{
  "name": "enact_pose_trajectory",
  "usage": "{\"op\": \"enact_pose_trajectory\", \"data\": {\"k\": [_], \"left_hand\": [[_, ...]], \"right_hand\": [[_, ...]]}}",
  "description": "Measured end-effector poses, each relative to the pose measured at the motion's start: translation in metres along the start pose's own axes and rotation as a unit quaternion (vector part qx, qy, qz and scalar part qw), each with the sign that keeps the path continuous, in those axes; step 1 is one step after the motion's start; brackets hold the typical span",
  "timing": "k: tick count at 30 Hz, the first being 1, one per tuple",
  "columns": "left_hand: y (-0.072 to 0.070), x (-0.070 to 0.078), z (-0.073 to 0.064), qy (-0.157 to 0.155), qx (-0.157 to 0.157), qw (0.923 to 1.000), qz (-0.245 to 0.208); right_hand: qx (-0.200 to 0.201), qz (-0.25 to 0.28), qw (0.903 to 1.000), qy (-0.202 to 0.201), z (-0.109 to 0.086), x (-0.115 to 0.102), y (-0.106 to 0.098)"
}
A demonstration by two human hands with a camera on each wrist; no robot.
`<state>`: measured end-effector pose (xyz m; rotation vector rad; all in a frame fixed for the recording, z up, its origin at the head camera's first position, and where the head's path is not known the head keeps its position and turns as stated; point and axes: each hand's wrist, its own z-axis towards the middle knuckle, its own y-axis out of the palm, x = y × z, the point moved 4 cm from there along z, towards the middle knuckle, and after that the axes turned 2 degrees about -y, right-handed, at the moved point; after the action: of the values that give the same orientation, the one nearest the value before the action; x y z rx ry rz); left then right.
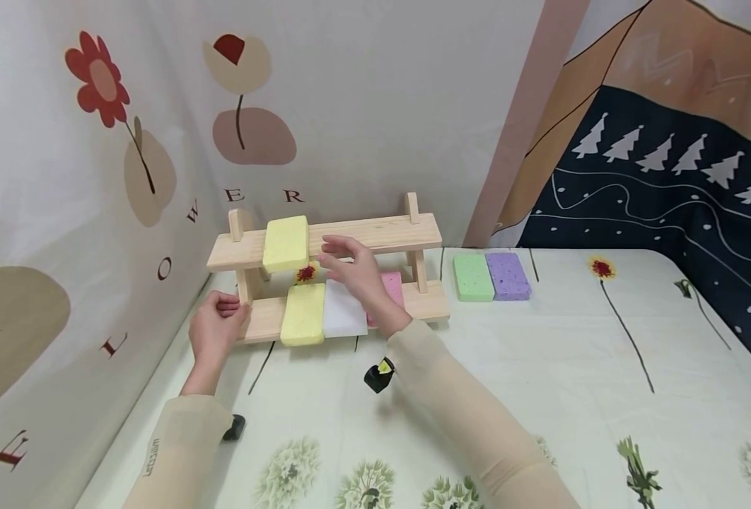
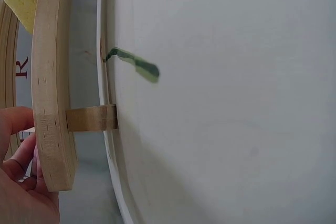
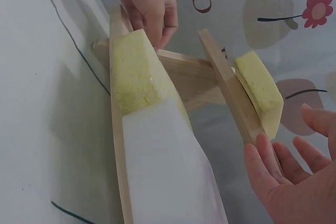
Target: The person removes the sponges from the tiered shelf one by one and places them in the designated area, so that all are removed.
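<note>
A two-tier wooden shelf (image 1: 375, 237) stands against the fabric backdrop. My left hand (image 1: 215, 331) grips the left end of its lower board (image 2: 51, 98), fingers curled by the upright. A yellow sponge (image 1: 286, 244) rests on the upper board, left of centre. Another yellow sponge (image 1: 303, 316), a white sponge (image 1: 342, 311) and a pink sponge (image 1: 392, 286) sit side by side on the lower board. Holding nothing, my right hand (image 1: 356, 272) has its fingers loosely spread, fingertips right at the upper board's front edge in the right wrist view. It partly hides the white and pink sponges.
Right of the shelf, a green sponge (image 1: 474, 277) and a purple sponge (image 1: 508, 276) lie together on the flower-printed cloth (image 1: 579, 353). Black wrist cameras show at both sleeves. The printed backdrop (image 1: 375, 106) rises right behind the shelf.
</note>
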<state>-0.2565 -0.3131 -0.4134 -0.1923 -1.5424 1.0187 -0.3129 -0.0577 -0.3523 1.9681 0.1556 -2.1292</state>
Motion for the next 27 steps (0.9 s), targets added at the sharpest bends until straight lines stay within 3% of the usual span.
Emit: {"op": "enact_pose_trajectory", "data": {"k": [10,20,27], "left_hand": [[0.000,0.000,-0.001,0.003,-0.002,1.0000,-0.001],[-0.001,0.000,0.000,0.002,0.002,1.0000,-0.002],[-0.001,0.001,-0.001,0.004,0.004,1.0000,-0.001]], "right_hand": [[0.002,-0.010,0.9999,-0.002,0.008,0.000,0.014],[0.044,-0.023,0.9986,0.014,0.015,-0.002,0.025],[0.053,0.000,0.9983,0.026,0.017,-0.004,0.027]]}}
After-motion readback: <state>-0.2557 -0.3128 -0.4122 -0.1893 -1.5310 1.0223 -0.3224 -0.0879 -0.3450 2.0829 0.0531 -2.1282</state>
